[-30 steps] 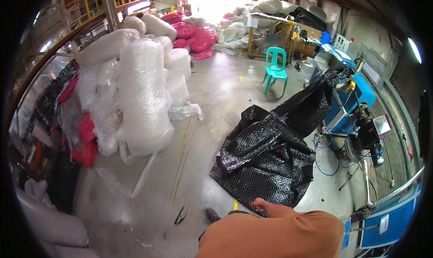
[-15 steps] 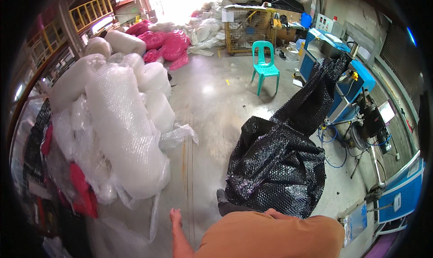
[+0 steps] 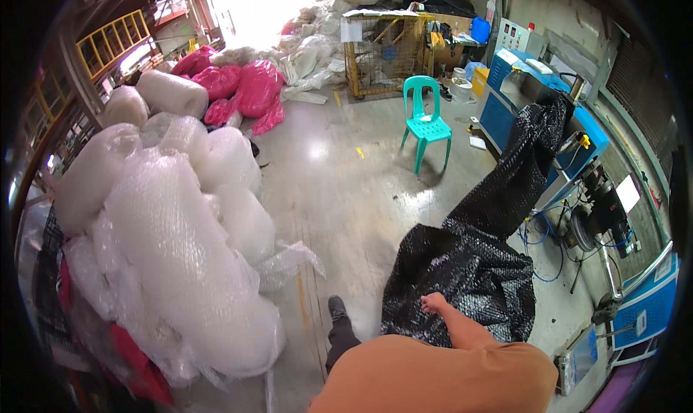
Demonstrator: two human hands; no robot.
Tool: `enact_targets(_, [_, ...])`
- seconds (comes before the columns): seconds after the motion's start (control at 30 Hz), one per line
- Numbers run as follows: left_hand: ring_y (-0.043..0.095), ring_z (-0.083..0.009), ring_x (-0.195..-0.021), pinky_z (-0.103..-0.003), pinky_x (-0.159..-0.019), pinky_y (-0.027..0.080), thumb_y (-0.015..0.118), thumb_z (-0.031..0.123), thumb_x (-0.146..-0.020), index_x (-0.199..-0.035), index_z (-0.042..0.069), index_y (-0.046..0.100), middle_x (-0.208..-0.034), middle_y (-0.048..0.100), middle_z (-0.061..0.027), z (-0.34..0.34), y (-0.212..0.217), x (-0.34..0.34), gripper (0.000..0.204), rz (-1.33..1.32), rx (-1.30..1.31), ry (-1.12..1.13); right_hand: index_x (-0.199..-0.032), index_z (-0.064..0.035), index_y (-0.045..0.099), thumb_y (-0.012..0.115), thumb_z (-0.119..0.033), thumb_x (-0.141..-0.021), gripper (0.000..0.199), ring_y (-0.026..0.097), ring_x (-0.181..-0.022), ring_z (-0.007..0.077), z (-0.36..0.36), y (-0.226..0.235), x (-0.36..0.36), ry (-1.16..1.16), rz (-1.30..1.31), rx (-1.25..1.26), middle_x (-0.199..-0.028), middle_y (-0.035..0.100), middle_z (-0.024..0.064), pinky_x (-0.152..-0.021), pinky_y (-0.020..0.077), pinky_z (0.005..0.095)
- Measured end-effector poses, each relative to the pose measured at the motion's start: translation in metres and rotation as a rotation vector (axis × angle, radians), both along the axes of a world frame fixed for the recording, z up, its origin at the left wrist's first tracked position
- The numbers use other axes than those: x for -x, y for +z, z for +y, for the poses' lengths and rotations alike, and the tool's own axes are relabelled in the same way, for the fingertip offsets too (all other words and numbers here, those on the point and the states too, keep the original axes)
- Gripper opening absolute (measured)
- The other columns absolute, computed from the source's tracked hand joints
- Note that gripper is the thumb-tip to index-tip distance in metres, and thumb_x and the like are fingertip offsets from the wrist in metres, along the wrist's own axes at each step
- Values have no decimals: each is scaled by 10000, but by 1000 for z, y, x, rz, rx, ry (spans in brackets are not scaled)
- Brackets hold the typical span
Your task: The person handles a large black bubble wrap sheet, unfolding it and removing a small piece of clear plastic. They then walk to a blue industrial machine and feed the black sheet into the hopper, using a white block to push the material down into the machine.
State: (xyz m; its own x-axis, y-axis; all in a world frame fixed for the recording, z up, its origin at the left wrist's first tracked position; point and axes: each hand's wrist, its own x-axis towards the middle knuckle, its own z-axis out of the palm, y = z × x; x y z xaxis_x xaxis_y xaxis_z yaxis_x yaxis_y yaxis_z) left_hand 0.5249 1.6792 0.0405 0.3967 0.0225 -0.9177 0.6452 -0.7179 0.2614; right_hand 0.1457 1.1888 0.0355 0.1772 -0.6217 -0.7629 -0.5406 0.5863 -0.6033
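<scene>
Glossy black bubble-wrap plastic sheet (image 3: 469, 268)

A: What fills the left side of the room?
B: A tall heap of clear bubble wrap rolls (image 3: 180, 247), with more white rolls (image 3: 170, 92) behind it near a yellow railing (image 3: 115, 41).

A: And farther back?
B: Bright pink bags (image 3: 249, 88) lie on the grey concrete floor (image 3: 346, 189), beside a pile of pale sacks. A wire cage cart (image 3: 382, 52) stands near them.

A: Anything in the open middle?
B: A turquoise plastic chair (image 3: 426, 124) stands alone, upright.

A: The right side?
B: A blue machine (image 3: 534, 102) lines the wall, with blue cables (image 3: 541, 243) looped on the floor beneath it.
</scene>
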Motion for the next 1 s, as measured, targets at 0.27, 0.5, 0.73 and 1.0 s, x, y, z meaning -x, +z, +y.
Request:
enact_targets(0.27, [608,-321,-843,-489,-676,500,619,169,-917,-1059,63,610,-940,593,-136,-200,3,-189,178,-1,9,-272,-987,3,727,661,-335,-1009,345,692,-585,197,-61,-4,-84,-117,218,-225,-815,755,120,-488,502,336])
enact_targets(0.5, [635,-301,-694,-481,-590,504,590,181,-894,-899,52,695,-768,629,-116,-517,-16,-401,167,-333,140,-1243,-1139,-10,722,619,-329,-1035,351,716,-676,187,-140,13,-133,-333,135,-196,-1001,789,132,-532,510,315])
enact_targets(0.73, [686,-321,-900,-426,-680,552,487,205,-1009,-1274,82,622,-1106,688,-121,-854,-4,-408,322,-39,677,-463,-1008,-37,812,802,-351,-870,344,750,-996,242,-181,-12,-131,-300,503,-195,-1129,764,175,-744,601,386])
enact_targets(1.0, [679,-296,-999,-448,-795,563,611,228,-981,-1249,63,651,-1157,683,-121,-986,-8,-281,317,9,274,-904,-996,-35,737,681,-270,-971,242,704,-668,190,-355,-4,-68,-853,109,-382,-916,770,105,-553,520,334])
